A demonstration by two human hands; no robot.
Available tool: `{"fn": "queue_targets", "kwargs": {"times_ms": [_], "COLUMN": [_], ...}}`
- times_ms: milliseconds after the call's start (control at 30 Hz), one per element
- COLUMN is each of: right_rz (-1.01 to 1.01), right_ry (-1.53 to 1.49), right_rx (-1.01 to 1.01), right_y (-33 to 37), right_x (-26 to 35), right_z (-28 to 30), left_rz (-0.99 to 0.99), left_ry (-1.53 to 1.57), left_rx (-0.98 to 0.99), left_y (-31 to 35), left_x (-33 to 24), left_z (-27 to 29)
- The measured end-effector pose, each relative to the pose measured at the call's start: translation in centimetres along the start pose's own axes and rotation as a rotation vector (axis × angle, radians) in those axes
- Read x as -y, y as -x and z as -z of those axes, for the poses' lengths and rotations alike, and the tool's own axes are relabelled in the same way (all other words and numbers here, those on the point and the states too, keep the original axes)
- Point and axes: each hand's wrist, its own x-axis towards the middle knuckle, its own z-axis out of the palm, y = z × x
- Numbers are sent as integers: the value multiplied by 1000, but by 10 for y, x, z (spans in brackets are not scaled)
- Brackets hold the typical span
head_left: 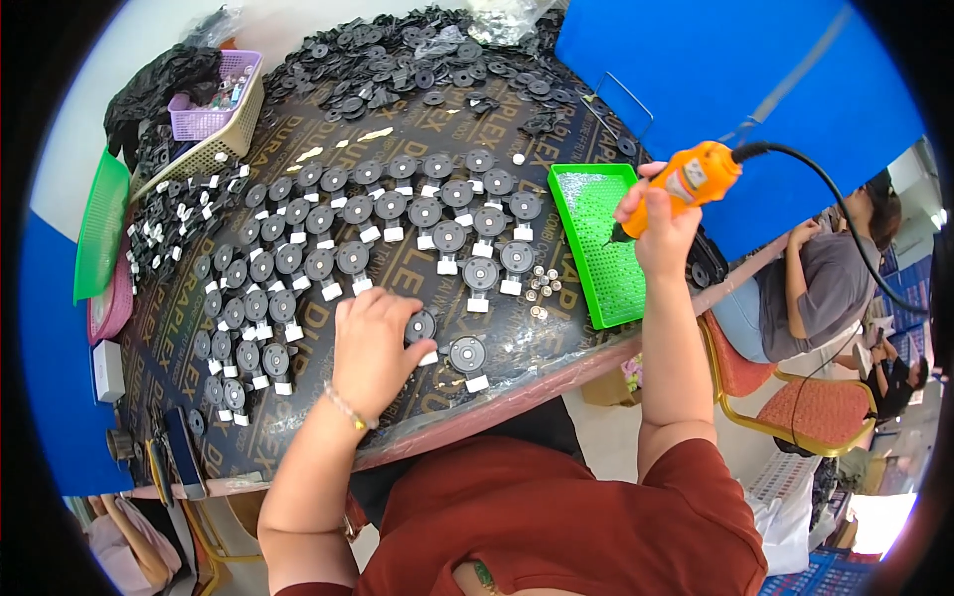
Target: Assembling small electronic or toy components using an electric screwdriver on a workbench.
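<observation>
Head view: the left hand point(373, 343) is at a black round plastic disc with a white tab point(420, 326) on the dark printed tabletop point(525, 343); thumb and forefinger touch its edge, but I cannot tell whether this grip pinches it or merely rests there. The right hand point(664, 223) is clenched around an orange corded power screwdriver point(701, 171), its bit angled down over a green rectangular plastic tray point(618, 293); contact of tip and tray is unclear. Step in hand, as judged: picking up a fastener from the tray with the bit while the left hand steadies or places the disc. The next move would call for a loaded bit brought squarely over the disc. Position: the disc lies between left thumb and forefinger, well apart from the screwdriver tip, near a matching black disc point(466, 355) and below similar rows.
</observation>
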Motion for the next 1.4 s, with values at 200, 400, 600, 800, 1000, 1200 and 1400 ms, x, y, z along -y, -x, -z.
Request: {"fn": "queue_targets", "kwargs": {"times_ms": [200,400,600,800,1000,1200,1400], "right_rz": [-18,-20,1,-14,121,-104,-224], "right_ry": [113,114,19,21,-256,-438,-566], "right_rx": [-61,-63,-103,-117,-23,316,481], "right_y": [1,3,5,4,15,64,75], "right_x": [-12,-9,-13,-10,33,51,28], "right_z": [6,6,10,9,-22,-116,-145], "left_rz": [78,53,52,66,77,88,48], "left_ry": [43,108,172,235,283,300,334], "left_rx": [-60,-130,-147,-128,-112,-109,-131], "left_y": [21,24,24,28,28,31,29], "left_x": [-12,-12,-13,-6,-3,-1,1], "left_z": [-8,-21,-24,-23,-29,-33,-32]}}
